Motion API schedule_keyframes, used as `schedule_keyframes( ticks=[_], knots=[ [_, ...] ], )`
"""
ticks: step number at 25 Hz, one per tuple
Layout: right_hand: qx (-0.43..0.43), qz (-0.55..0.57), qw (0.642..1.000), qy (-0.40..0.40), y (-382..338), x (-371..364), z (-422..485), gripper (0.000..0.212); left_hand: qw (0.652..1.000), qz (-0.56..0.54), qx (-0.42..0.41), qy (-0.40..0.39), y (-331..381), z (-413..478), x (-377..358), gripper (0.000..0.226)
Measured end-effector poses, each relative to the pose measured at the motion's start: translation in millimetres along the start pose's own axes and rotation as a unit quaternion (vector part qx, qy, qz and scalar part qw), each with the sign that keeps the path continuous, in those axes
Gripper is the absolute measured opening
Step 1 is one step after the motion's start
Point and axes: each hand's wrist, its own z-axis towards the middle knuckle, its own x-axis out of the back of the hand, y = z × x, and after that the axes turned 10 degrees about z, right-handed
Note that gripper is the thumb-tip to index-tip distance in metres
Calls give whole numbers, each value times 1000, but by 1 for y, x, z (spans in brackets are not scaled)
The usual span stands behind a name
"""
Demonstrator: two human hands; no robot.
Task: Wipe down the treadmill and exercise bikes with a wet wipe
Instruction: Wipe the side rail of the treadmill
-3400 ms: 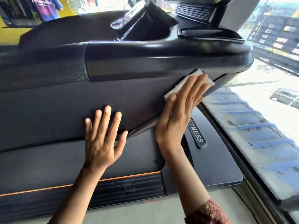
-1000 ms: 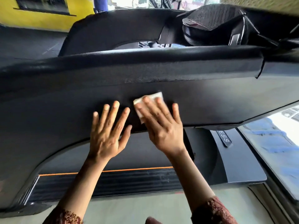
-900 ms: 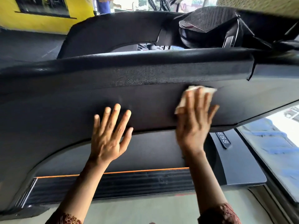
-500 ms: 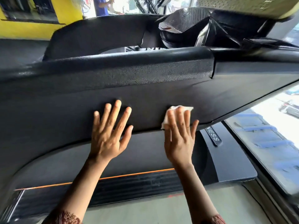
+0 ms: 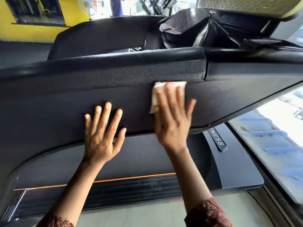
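Right now the right hand lies flat on the dark side panel of the treadmill. Its fingers are straight and spread, pressing the white wet wipe against the panel. The wipe shows above the fingertips and beside the index finger. Just above those fingertips runs the textured handrail with its seam. The left hand rests just beside, its fingers straight and splayed on the panel, holding nothing. Nothing pinches the wipe, so I judge it could bunch up or slide out from under the fingers on a hard stroke, or catch on the seam above. The patch under the left fingers may also go unwiped.
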Motion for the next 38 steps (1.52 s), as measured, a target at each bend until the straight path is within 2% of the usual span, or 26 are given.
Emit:
schedule_keyframes(
  ticks=[2, 4, 5, 8, 9, 10, 13, 15, 20, 25, 29, 31, 35, 36, 38],
  knots=[
    [-132, 31, 988, 79, 12, 7, 5, 42, 1000, 3, 2, -5, 0, -1, 1, 62],
    [-217, 97, 966, 98, -8, 2, 9, 45, 1000, 1, 7, -6, 2, 0, 0, 61],
    [-195, 120, 971, 66, -26, -5, 9, 45, 1000, 1, 7, -8, 2, 0, 1, 61],
    [34, 107, 991, -72, -46, -16, -6, 44, 1000, 0, -7, -17, -2, 0, 4, 62],
    [71, 81, 991, -80, -35, -16, -10, 44, 1000, -2, -9, -21, -5, -2, 6, 62],
    [61, 60, 995, -60, -25, -13, -13, 44, 1000, -3, -4, -26, -7, -5, 8, 62],
    [-124, 69, 989, 41, -16, -11, -16, 42, 999, 11, 35, -30, -20, -16, 17, 63],
    [-169, 101, 979, 54, -37, -21, -16, 44, 998, 22, 48, -35, -32, -22, 20, 63],
    [-68, 106, 992, 14, -96, -63, -17, 44, 998, 23, 43, -35, -66, -28, 24, 61],
    [-43, 109, 993, 4, -163, -102, -24, 57, 998, 33, 23, -44, -129, -50, 38, 62],
    [-12, 105, 994, -24, -214, -130, -26, 44, 998, 27, 35, -45, -175, -70, 50, 60],
    [5, 105, 994, -42, -241, -143, -27, 46, 998, 17, 37, -52, -196, -82, 55, 58],
    [83, 49, 993, -61, -243, -144, -26, 53, 999, 6, 11, -42, -216, -97, 54, 58],
    [65, 19, 997, -45, -229, -138, -26, 52, 999, 3, 13, -38, -215, -98, 52, 60],
    [-65, 1, 998, 17, -200, -124, -24, 47, 999, 0, 21, -28, -210, -97, 48, 61]
  ],
)
